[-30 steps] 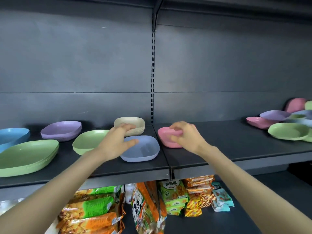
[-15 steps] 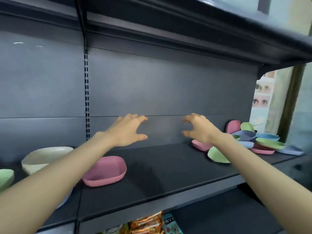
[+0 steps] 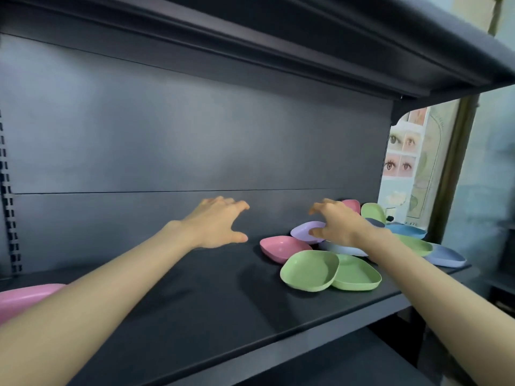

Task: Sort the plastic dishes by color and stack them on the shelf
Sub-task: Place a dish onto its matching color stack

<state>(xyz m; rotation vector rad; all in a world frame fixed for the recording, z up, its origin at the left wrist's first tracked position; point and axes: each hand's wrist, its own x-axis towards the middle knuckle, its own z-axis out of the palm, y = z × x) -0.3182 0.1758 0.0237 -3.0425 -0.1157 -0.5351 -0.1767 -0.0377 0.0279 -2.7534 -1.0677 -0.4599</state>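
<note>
A jumble of plastic dishes lies at the right end of the dark shelf [image 3: 211, 310]: a pink bowl [image 3: 281, 247], a purple bowl [image 3: 305, 232], a green bowl [image 3: 309, 270] leaning on a green plate [image 3: 359, 274], plus blue, green and pink dishes behind. My right hand [image 3: 334, 224] hovers over the purple bowl with spread fingers, holding nothing. My left hand [image 3: 217, 224] hangs above bare shelf left of the pink bowl, fingers spread and empty. A pink bowl's edge [image 3: 25, 298] shows at far left, partly behind my left forearm.
An upper shelf [image 3: 362, 45] overhangs the working space. The shelf's back panel [image 3: 195, 140] is close behind my hands. To the right of the shelf end stand a post and a wall with a poster of eyes [image 3: 401, 154].
My view has swung right along the shelf. Both hands left the pink and blue bowls on the left and now float near the mixed pile at the right end.
</note>
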